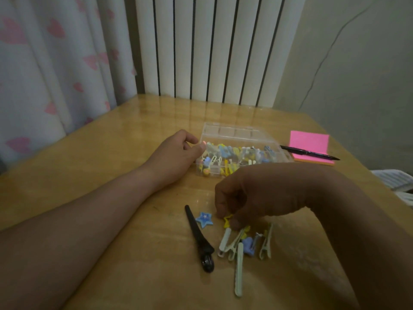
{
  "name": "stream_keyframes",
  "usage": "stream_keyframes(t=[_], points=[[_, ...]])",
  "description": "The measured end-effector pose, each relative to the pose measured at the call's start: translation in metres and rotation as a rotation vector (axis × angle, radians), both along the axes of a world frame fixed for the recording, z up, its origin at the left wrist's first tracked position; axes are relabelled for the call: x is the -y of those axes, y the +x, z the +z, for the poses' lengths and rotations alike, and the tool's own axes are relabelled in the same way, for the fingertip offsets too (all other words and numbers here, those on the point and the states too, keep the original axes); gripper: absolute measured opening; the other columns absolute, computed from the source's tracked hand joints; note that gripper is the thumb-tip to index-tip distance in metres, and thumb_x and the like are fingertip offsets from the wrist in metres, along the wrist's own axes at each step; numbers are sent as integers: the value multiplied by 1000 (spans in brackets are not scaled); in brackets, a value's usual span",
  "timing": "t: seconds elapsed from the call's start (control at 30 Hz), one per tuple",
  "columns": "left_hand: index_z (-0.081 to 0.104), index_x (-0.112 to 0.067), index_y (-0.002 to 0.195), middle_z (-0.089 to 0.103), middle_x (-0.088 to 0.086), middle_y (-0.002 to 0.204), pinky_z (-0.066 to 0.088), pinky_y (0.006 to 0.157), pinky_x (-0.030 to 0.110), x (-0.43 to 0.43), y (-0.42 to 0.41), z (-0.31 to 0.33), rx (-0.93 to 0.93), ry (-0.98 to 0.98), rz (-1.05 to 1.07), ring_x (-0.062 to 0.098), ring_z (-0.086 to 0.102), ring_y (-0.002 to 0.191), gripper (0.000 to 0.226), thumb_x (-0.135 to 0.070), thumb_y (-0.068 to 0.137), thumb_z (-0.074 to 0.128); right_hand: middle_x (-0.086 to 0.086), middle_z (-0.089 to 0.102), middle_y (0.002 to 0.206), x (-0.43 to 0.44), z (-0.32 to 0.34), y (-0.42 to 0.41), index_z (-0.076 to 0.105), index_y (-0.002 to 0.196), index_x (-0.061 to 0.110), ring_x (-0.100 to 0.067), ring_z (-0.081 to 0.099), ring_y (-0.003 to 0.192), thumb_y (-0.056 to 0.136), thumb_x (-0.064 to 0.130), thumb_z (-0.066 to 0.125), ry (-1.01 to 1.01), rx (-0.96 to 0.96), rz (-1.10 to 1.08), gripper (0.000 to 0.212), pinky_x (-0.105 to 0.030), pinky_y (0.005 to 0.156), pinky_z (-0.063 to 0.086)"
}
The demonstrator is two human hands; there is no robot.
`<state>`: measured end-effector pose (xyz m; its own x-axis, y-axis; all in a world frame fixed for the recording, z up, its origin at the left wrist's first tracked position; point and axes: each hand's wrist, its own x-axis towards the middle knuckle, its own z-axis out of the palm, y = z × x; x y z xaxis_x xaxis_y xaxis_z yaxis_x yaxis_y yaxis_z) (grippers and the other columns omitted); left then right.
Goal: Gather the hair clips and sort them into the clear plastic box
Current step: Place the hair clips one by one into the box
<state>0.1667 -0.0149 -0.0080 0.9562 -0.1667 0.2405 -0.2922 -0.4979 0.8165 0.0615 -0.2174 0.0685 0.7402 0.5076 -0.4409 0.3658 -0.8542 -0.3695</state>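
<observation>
Nearest me on the table: one long pale-green clip, lying alone, pointing twd me; just beyond it a loose pile of clips, pale green w/ a blue one in the middle, some overlapping; left of the pile a long black clip, lying flat, apart from the rest; by its far tip a blue star clip. R hand sits over the far edge of the pile, fingers curled down, fingertips pinching a small yellow clip that is at or just off the tabletop; can't tell which. Further out, L hand rests on the table, fingers loosely curled, nothing held, thumb tip against the left end of the clear box; box is open, lid laid back flat behind it, compartments already holding yellow, blue and white clips. Right of the box: black pen lying across a pink sticky-note pad. Behind all: white radiator; curtain w/ pink hearts at left.
</observation>
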Motion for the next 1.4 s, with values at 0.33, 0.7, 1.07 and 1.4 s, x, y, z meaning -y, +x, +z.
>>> stream_keyframes(t=[0.33, 0.7, 1.07, 1.4], points=[[65, -26, 121, 63, -4, 78, 49, 72, 36, 1, 2, -2, -10, -25, -12, 15, 64, 78, 34, -52, 100, 65, 7, 71, 93, 24, 13, 2, 70, 103, 29, -1, 63, 79, 93, 22, 78, 149, 52, -93, 15, -23, 75, 52], [65, -29, 118, 73, 7, 93, 55, 86, 49, -2, 7, -7, -18, -41, -25, 25, 70, 90, 29, -51, 99, 68, 14, 69, 84, 81, -13, 35, 71, 82, 32, -6, 63, 79, 92, 21, 79, 88, 620, -564, 17, -26, 67, 47], [65, -25, 121, 69, -1, 85, 53, 76, 39, -1, 3, -3, -8, -17, -7, 17, 67, 83, 35, -53, 101, 65, 16, 72, 91, 42, -4, 25, 78, 100, 30, 1, 65, 82, 100, 33, 69, 256, 691, -408, 10, -24, 73, 53], [65, -24, 119, 66, -5, 81, 43, 67, 32, 1, 5, -3, -5, -15, -15, 10, 62, 75, 32, -50, 100, 66, 17, 69, 97, -22, -8, -2, 71, 116, 42, 0, 65, 89, 91, 43, 78, 124, 235, -26, 26, -22, 77, 54]])
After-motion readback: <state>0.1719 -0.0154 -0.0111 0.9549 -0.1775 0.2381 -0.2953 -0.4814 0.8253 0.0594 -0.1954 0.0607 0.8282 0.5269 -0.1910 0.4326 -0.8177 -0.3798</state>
